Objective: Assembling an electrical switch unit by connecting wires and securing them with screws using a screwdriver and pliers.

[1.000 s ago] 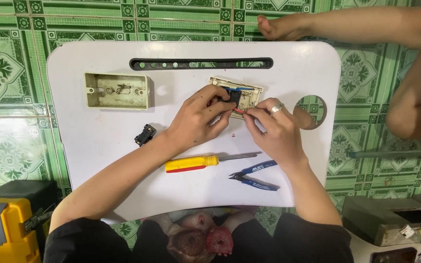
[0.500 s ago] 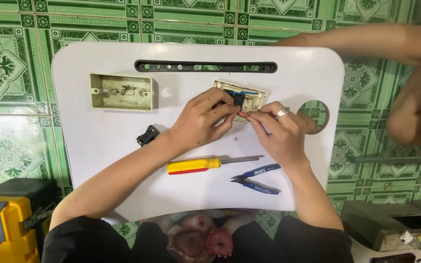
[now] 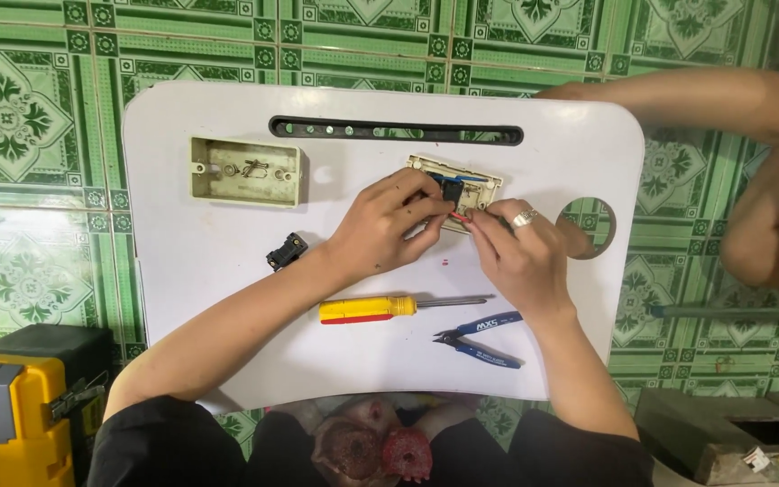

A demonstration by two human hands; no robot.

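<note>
On your far left a beige box (image 3: 245, 171) lies with its long axis across the white board (image 3: 227, 271), a black part (image 3: 287, 251) below it. Your left hand (image 3: 380, 230) pinches a black piece on the plate (image 3: 475, 185), fingers together. The plate lies aslant, long axis running left to lower right. Your right hand (image 3: 520, 257) pinches a red wire (image 3: 458, 216) at its near edge. Screwdriver (image 3: 398, 307) and cutters (image 3: 480, 338) lie nearer you, tips pointing right and left.

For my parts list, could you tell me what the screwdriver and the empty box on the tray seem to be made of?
Screwdriver: glossy yellow-and-red handle, likely plastic; thin grey shaft, apparently metal. Box: matte cream shell, probably moulded plastic, with small metal-looking fittings inside.
</note>
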